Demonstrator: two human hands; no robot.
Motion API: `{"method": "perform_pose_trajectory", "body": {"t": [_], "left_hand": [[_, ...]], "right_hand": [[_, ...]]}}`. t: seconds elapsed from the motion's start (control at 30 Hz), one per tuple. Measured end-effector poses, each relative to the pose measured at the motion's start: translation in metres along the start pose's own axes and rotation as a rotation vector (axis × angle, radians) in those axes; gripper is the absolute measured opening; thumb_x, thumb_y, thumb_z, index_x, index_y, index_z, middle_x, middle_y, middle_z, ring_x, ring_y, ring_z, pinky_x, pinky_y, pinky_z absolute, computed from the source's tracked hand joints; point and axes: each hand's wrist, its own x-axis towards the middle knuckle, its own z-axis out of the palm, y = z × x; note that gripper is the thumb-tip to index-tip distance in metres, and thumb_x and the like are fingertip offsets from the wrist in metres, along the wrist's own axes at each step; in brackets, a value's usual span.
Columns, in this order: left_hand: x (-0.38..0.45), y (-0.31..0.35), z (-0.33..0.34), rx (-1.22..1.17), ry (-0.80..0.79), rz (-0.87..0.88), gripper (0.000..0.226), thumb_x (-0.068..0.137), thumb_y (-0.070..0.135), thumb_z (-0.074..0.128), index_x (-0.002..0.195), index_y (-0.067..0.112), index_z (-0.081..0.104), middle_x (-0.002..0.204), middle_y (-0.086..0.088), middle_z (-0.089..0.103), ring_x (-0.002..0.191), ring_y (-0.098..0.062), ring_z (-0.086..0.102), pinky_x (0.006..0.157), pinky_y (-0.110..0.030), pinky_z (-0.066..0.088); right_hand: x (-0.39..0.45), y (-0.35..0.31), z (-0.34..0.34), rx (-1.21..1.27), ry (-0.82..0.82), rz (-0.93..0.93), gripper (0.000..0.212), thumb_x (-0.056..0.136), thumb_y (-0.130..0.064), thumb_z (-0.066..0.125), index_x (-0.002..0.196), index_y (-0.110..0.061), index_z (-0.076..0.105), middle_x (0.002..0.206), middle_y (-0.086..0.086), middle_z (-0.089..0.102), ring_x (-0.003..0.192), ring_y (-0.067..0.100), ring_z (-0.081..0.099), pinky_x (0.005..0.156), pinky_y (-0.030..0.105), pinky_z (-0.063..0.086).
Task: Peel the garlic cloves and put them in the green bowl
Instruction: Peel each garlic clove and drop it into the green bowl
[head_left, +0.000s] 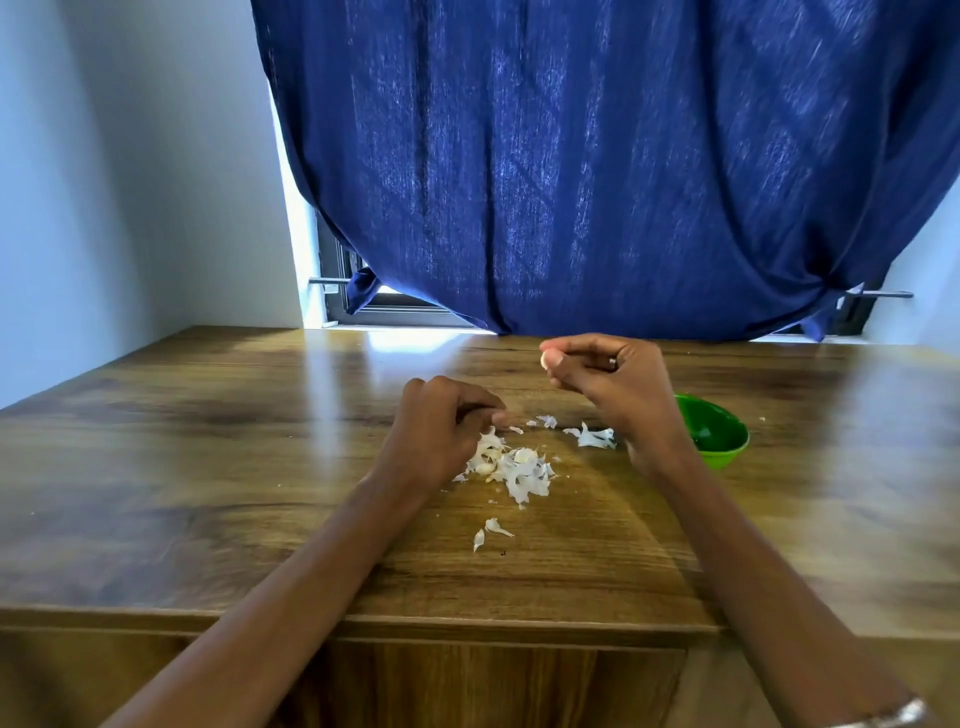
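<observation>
Pinching garlic clove (544, 359), right hand (613, 384) raised.

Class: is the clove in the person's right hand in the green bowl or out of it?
Out: the right hand pinches the clove above the table, left of the green bowl.

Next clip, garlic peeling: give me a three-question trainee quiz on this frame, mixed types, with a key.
1. True or false: the right hand pinches a garlic clove above the wooden table.
2. The green bowl sits: A) left of the left hand; B) behind the right wrist; C) on the windowsill.
3. Fill in: the biggest pile of garlic skins lies beside the ____ hand.

Key: 1 true; 2 B; 3 left.
</observation>
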Motion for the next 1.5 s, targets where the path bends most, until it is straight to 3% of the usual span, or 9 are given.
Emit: {"method": "perform_pose_trajectory", "body": {"t": [0.23,0.4,0.63,0.83,0.97,1.07,1.23,1.37,1.5], "left_hand": [[0.002,0.000,0.002,0.085,-0.019,0.049,0.056,0.069,-0.028,0.053,0.101,0.009,0.079,0.106,-0.004,0.077,0.102,-0.014,0.068,0.086,-0.015,0.051],[0.001,0.006,0.001,0.079,0.026,0.096,0.032,0.073,-0.012,0.061,0.074,0.013,0.081,0.077,0.003,0.077,0.070,-0.004,0.067,0.071,-0.010,0.050],[0.000,0.003,-0.003,0.039,0.099,0.036,0.014,0.081,0.002,0.080,0.093,0.010,0.082,0.089,0.001,0.079,0.075,0.000,0.070,0.080,0.002,0.046],[0.001,-0.002,-0.007,0.084,0.150,0.065,0.011,0.094,0.006,0.069,0.094,0.007,0.079,0.080,0.001,0.077,0.067,-0.012,0.071,0.070,-0.031,0.058],[0.001,-0.005,-0.005,0.152,0.097,-0.018,0.036,0.077,-0.012,0.075,0.107,0.008,0.078,0.107,-0.010,0.077,0.089,-0.020,0.073,0.087,-0.027,0.054],[0.000,-0.004,-0.009,0.122,0.088,-0.046,0.031,0.074,-0.014,0.066,0.085,0.011,0.080,0.087,-0.006,0.078,0.074,-0.016,0.072,0.074,-0.033,0.058],[-0.001,-0.005,-0.015,0.162,0.167,-0.126,0.031,0.072,0.002,0.048,0.060,0.016,0.073,0.057,0.002,0.067,0.061,-0.022,0.063,0.063,-0.043,0.057],[-0.002,-0.010,-0.015,0.076,0.180,-0.178,0.032,0.076,0.015,0.042,0.062,0.015,0.070,0.059,0.000,0.066,0.065,-0.024,0.063,0.064,-0.045,0.056],[-0.003,-0.006,-0.012,0.034,0.194,-0.178,0.031,0.087,0.025,0.035,0.070,0.020,0.061,0.065,-0.002,0.066,0.067,-0.024,0.064,0.065,-0.047,0.054]], "right_hand": [[0.009,-0.015,-0.063,-0.515,-0.059,-0.010,0.013,0.080,-0.021,0.082,0.092,-0.025,0.080,0.085,-0.015,0.077,0.083,-0.006,0.070,0.077,0.014,0.053],[0.010,-0.009,-0.099,-0.888,-0.096,0.119,0.017,0.077,-0.023,0.086,0.078,-0.038,0.077,0.073,-0.022,0.071,0.076,-0.009,0.064,0.065,0.013,0.043],[0.008,-0.008,-0.092,-0.933,-0.064,0.136,0.026,0.084,-0.012,0.078,0.081,-0.038,0.077,0.075,-0.025,0.066,0.076,-0.013,0.055,0.059,0.010,0.035],[0.002,-0.017,-0.038,-0.797,-0.204,-0.042,0.019,0.091,-0.009,0.069,0.094,-0.027,0.076,0.094,-0.013,0.072,0.086,-0.004,0.065,0.061,0.004,0.045],[-0.004,-0.013,0.006,-0.829,-0.378,-0.051,0.019,0.092,-0.011,0.068,0.099,-0.027,0.074,0.097,-0.013,0.069,0.084,-0.007,0.060,0.059,0.006,0.045],[-0.009,-0.013,0.031,-0.834,-0.400,-0.086,0.016,0.089,-0.017,0.074,0.100,-0.029,0.076,0.092,-0.015,0.070,0.082,-0.009,0.060,0.064,0.006,0.039],[-0.009,-0.014,0.058,-0.888,-0.463,-0.133,0.016,0.084,-0.014,0.079,0.092,-0.029,0.080,0.088,-0.014,0.076,0.079,-0.003,0.065,0.077,0.023,0.055],[-0.009,-0.010,0.061,-1.008,-0.515,-0.088,0.010,0.082,-0.019,0.082,0.089,-0.027,0.080,0.089,-0.012,0.075,0.082,0.001,0.066,0.085,0.032,0.057],[-0.005,-0.011,0.051,-1.041,-0.509,-0.046,0.015,0.088,-0.015,0.075,0.094,-0.029,0.077,0.099,-0.010,0.074,0.084,0.001,0.064,0.076,0.022,0.053]]}}
